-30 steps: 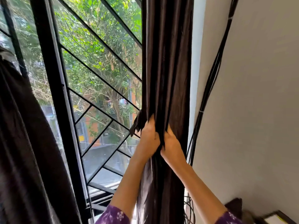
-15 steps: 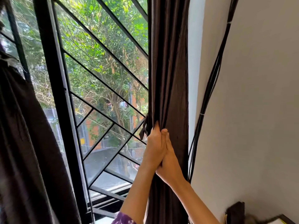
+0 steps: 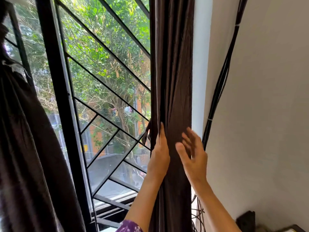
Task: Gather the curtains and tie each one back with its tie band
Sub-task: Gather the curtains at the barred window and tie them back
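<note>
While the right-hand curtain [image 3: 173, 81] hangs bunched in a narrow column at the window's right edge, tight vs. the white reveal [image 3: 199, 64], the person has both hands at it, abt mid-height.

Left hand [image 3: 158, 158] sits on the window-side edge of the bundle. One digit lies straight up the front of the folds and the rest are tucked behind the cloth, so can't tell if it grips or just presses. Right hand [image 3: 192, 154] is in front of the wall-side folds, fingers spread wide & straight, holding nothing, blurred.

A short dark strip [image 3: 147, 133] pokes out just left of the bundle, beside the left fingertip. Prob. the tie band, but not sure.

Step looks like squeezing the folds together, band not yet round. To do it well, I'd say:
- cup the bundle from both sides so no fold slips out the back
- pin it w/ one hand
- bring the strip across the front w/ the other, at the level where it hangs, and snug it

Room: open on the window side, where the grille [image 3: 107, 87] lies behind the cloth and leaves space for the left arm. The wall side is cramped. Black cables [image 3: 222, 84] run down the wall [image 3: 267, 97] just past the reveal, near the right hand's fingers, so reaching round the back there could snag them.

The other curtain [image 3: 25, 148] hangs well apart at far left. Can't tell if it's tied.
</note>
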`<action>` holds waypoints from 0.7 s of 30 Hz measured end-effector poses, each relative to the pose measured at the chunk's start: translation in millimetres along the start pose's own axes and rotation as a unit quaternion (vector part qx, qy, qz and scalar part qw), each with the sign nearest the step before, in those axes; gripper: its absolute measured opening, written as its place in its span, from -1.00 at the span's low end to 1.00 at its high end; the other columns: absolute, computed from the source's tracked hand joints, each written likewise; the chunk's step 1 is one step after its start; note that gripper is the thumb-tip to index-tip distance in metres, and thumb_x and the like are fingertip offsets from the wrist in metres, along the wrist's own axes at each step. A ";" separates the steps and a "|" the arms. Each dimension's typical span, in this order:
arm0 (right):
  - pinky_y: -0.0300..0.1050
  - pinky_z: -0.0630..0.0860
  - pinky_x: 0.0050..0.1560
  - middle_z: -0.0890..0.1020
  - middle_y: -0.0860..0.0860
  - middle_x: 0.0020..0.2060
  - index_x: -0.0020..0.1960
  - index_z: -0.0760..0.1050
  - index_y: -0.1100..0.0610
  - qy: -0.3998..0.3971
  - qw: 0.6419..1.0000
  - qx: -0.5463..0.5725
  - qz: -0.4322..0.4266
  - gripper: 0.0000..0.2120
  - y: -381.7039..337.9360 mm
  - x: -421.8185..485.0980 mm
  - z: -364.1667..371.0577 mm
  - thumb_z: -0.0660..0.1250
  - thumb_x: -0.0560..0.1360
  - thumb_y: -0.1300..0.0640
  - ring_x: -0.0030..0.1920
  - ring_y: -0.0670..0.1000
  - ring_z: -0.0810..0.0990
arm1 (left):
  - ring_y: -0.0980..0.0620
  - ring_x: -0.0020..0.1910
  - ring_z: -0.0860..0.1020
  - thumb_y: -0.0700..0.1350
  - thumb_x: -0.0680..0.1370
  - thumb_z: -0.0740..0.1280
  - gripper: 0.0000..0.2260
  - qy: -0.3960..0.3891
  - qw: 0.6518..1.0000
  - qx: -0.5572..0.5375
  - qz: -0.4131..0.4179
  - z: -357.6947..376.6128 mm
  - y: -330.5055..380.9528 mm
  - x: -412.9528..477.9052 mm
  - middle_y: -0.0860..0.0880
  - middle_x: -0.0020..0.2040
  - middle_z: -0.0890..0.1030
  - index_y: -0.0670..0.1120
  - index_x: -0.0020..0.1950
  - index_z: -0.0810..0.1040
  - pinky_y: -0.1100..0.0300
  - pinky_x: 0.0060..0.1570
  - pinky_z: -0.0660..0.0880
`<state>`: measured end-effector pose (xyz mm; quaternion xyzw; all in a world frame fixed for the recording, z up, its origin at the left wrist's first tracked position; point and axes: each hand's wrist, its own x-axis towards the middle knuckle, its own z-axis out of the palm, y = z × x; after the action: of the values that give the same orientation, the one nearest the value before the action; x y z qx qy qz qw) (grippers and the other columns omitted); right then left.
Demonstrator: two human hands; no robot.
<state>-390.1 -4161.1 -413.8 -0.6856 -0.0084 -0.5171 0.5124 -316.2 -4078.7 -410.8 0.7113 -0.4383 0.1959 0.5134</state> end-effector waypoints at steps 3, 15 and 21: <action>-0.43 0.28 0.24 0.36 -0.11 0.36 0.54 0.02 0.10 -0.097 0.989 -0.108 0.019 -0.04 -33.1 36.2 23.8 0.42 0.33 -0.23 0.34 -0.18 0.35 | 0.07 0.51 0.04 -0.13 0.66 -0.06 -0.52 0.078 0.996 0.037 -0.027 21.9 -17.5 -10.4 -0.13 0.52 -0.06 0.05 0.53 -0.20 0.32 0.46 0.06; -0.34 0.32 -0.48 0.35 -0.08 -0.50 0.10 0.45 0.35 -0.068 0.974 -0.216 0.034 -0.79 13.3 47.0 38.9 0.14 0.61 0.24 -0.55 -0.14 0.35 | 0.17 0.28 0.46 -0.05 0.51 0.26 -0.77 0.175 0.984 0.001 0.022 21.4 -34.6 -57.8 0.03 0.24 0.54 -0.08 0.06 0.63 0.20 0.21 0.43; -0.32 0.29 -0.51 0.33 -0.09 -0.51 0.10 0.45 0.40 -0.067 0.973 -0.215 0.043 -0.77 29.2 55.5 38.9 0.14 0.61 0.24 -0.57 -0.14 0.40 | 0.02 0.19 0.48 0.05 0.54 0.30 -0.62 0.221 0.955 -0.025 -0.197 -0.7 -28.8 6.1 -0.05 0.18 0.53 -0.14 0.26 0.47 0.10 0.21 0.42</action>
<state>-321.2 -4176.1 -391.8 -0.8125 0.0977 -0.4369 0.3734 -289.0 -4078.0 -422.2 0.7095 -0.1693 0.2323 0.6434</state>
